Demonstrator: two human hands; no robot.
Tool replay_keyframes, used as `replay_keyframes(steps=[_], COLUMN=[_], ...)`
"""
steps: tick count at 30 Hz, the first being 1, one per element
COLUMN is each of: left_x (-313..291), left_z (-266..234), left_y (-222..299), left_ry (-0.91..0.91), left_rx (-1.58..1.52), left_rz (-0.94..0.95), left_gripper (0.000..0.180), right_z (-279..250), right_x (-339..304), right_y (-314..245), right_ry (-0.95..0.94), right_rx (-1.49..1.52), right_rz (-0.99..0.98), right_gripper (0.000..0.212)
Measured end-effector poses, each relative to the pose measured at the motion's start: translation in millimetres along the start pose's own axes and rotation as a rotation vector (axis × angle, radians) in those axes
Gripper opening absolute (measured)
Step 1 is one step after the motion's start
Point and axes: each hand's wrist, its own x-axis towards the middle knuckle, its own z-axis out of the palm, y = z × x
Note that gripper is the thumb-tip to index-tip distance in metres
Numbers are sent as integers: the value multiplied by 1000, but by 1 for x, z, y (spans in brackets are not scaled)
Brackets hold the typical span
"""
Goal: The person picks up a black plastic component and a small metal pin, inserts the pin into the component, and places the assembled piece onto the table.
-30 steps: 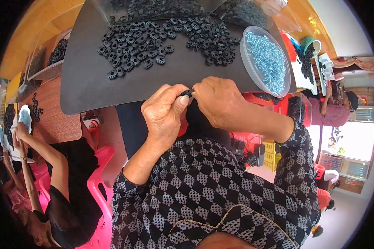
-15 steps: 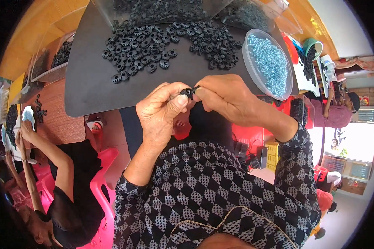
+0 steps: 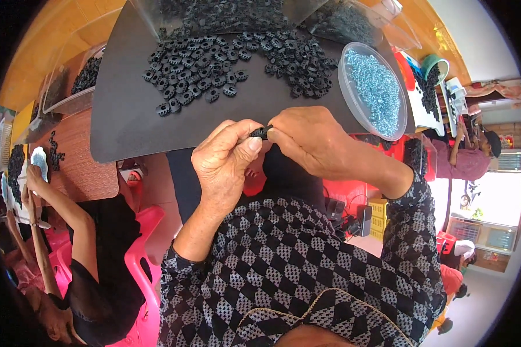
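Just past the table's near edge, my left hand [image 3: 224, 155] pinches a small black claw clip [image 3: 260, 133] between thumb and fingers. My right hand [image 3: 315, 139] is closed at the clip's other end, its thumb and curled index finger pressed there. The fingertips cover much of the clip. Beyond my hands lie a loose pile of black clip halves [image 3: 194, 72] and a denser pile of black clip pieces [image 3: 301, 66]. A round clear tub [image 3: 358, 120] of tiny pale blue pieces, like small springs [image 3: 373, 92], stands to the right.
The dark tabletop [image 3: 127, 124] has a clear bin of black pieces [image 3: 223, 17] at its far side, with a clear container [image 3: 341, 26] beside it. At left, a co-worker's hands [image 3: 33, 179] are over another table, near a pink chair [image 3: 147, 248]. More people are at right.
The clip has turned between my fingers, so its round opening no longer shows. My right hand has shifted slightly left. At left, the co-worker's hands have moved a little.
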Motion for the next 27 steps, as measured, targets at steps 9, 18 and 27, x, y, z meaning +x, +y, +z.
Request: replay_keyframes(steps=[9,18,27], left_x=[-5,-5,-3], left_z=[6,18,16], left_y=[-4,-15,-10], left_ry=[22,29,19], left_rx=[135,130,186], left_rz=[75,113,69], left_gripper=[12,11,10], right_z=[11,17,13], right_x=[-9,-21,-17], right_y=[-1,4,10], right_ry=[29,30,-10], right_rx=[-238,-268,-184], right_rz=[-63,11,-12], right_gripper=[10,14,15])
